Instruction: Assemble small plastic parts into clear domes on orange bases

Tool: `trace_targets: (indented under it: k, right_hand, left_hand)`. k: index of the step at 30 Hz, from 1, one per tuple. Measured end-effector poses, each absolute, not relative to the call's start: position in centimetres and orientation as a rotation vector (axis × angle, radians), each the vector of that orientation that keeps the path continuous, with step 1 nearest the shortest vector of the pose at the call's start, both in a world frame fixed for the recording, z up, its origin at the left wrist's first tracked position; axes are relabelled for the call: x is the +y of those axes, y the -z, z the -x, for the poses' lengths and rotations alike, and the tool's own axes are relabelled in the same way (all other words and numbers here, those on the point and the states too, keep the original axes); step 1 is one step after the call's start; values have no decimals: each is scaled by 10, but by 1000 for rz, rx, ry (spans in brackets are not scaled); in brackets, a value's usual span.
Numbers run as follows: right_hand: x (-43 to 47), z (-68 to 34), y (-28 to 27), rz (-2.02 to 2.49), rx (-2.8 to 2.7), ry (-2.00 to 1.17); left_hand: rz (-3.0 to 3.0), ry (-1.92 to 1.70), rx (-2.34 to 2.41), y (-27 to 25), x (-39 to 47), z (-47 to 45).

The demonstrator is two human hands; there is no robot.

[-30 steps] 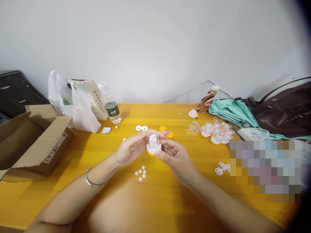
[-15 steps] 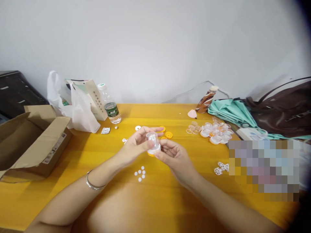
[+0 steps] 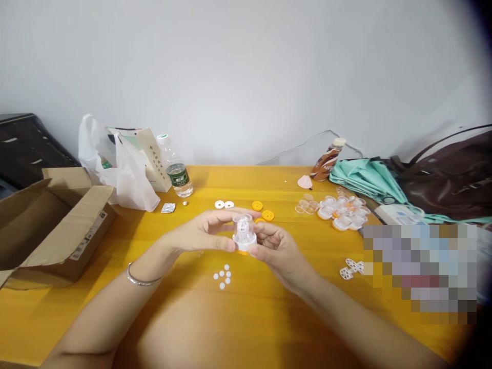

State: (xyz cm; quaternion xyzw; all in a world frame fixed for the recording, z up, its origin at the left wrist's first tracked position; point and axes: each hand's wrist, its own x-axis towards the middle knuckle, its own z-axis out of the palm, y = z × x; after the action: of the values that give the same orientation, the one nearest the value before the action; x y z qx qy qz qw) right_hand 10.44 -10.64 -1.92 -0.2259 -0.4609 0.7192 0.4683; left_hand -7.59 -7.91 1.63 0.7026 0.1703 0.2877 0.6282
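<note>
Behind our yellow tabletop [image 3: 230,182] rises a pale wall [image 3: 238,82]. At the dial's centre, our left fingers [image 3: 226,244] and right fingers [image 3: 262,252] clamp a clear-domed cup [image 3: 245,238] enclosing a white piece [image 3: 243,224]; at ten o'clock, a bottle [image 3: 179,177].

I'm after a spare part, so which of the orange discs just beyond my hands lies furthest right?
The middle disc front to back, fully visible; the far disc and the partly hidden near disc both lie further left.

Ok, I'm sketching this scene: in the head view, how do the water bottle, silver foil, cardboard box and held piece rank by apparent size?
Cardboard box
Water bottle
Held piece
Silver foil
</note>
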Motion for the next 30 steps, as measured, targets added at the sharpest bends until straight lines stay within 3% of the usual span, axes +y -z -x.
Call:
trace_targets:
  k: [11,25,30]
  right_hand:
    - [-109,-100,24,450,-992,-2071]
    - [-119,-96,20,531,-1048,-1718]
    - [-120,-95,19,526,-1090,-1697]
  left_hand:
    - [-1719,-784,577,-21,-84,75]
    - [-1925,-1011,872,-22,-106,61]
    - [-1833,-978,777,-19,-103,62]
